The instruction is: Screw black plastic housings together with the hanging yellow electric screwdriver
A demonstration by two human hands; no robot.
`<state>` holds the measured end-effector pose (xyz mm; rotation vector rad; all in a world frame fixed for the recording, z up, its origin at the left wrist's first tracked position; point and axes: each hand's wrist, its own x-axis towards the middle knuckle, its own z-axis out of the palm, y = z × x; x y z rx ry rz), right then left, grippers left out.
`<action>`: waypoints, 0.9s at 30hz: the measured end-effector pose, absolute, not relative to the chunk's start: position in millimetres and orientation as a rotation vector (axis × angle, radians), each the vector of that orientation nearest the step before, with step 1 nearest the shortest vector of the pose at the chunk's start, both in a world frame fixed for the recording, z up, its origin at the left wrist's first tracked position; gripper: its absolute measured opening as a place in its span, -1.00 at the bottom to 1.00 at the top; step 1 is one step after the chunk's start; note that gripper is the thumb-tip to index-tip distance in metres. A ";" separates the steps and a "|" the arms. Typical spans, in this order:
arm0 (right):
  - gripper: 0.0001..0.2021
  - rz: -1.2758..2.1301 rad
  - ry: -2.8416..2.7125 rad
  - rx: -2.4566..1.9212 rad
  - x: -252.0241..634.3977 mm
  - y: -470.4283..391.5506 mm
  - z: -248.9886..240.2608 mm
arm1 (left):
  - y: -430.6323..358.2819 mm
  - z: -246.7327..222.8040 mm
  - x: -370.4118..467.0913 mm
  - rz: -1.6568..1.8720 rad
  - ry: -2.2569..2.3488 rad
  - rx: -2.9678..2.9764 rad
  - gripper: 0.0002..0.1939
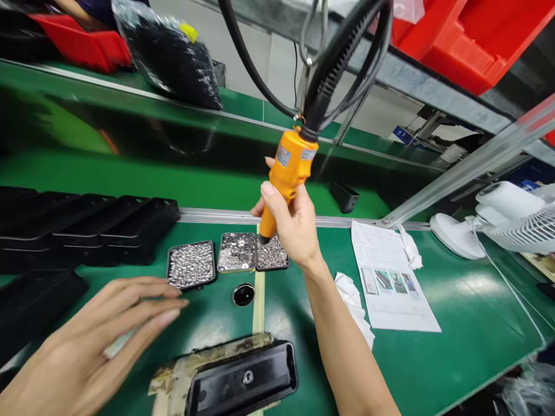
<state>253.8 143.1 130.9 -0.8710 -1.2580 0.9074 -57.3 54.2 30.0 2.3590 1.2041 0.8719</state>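
Note:
My right hand (pixel 295 219) grips an orange electric screwdriver (pixel 286 167) that hangs from a black cable. Its dark tip points down over a small tray of metal screws (pixel 274 254). Beside that stand a tray of washers (pixel 236 252) and a tray of larger metal parts (pixel 191 264). My left hand (pixel 108 341) is open, fingers stretched toward the leftmost tray, with nothing seen in it. A black housing (pixel 245 378) with a small metal ring-shaped part (pixel 247 377) inside lies in a taped fixture (pixel 182 375) at the front. A round black disc (pixel 243 294) rests behind it.
Several black housings (pixel 130 228) are lined up at the left. Printed sheets (pixel 394 283) and crumpled white tissue (pixel 353 306) lie to the right, near a white fan (pixel 511 214). Red bins (pixel 472 40) sit on the overhead shelf. Part of another person's arm (pixel 78 13) shows at the upper left.

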 end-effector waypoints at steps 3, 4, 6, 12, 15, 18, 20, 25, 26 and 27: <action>-0.64 0.941 -1.238 -0.930 252.9 140.0 135.5 | 94.7 29.5 -64.0 0.814 1.370 2.372 -0.70; -0.66 0.958 -1.235 -0.923 252.9 139.2 136.2 | 105.6 26.4 -61.9 0.799 1.381 2.397 -0.66; -0.74 0.984 -1.230 -0.893 252.6 137.8 136.5 | 123.0 16.9 -53.4 0.784 1.387 2.445 -0.61; -0.79 0.992 -1.217 -0.874 246.3 131.8 136.5 | 140.5 -6.5 -28.7 0.739 1.400 2.487 -0.69; -0.79 0.982 -1.199 -0.872 241.5 128.2 138.6 | 139.4 -5.2 -27.4 0.771 1.401 2.438 -0.69; -0.77 0.986 -1.158 -0.859 235.9 123.8 141.3 | 138.7 0.9 -29.3 0.851 1.426 2.338 -0.64; -0.76 0.997 -1.134 -0.830 230.9 120.0 143.5 | 135.8 6.4 -29.5 0.915 1.446 2.241 -0.60; -0.77 1.056 -1.013 -0.698 212.3 104.8 153.0 | 101.8 25.6 -17.6 0.979 1.372 1.905 -0.58; -0.79 1.078 -0.987 -0.658 208.0 100.7 155.2 | 91.4 30.0 -13.4 0.972 1.322 1.845 -0.58; -0.82 1.095 -0.964 -0.619 203.8 96.5 157.3 | 81.3 34.1 -8.9 0.970 1.272 1.790 -0.57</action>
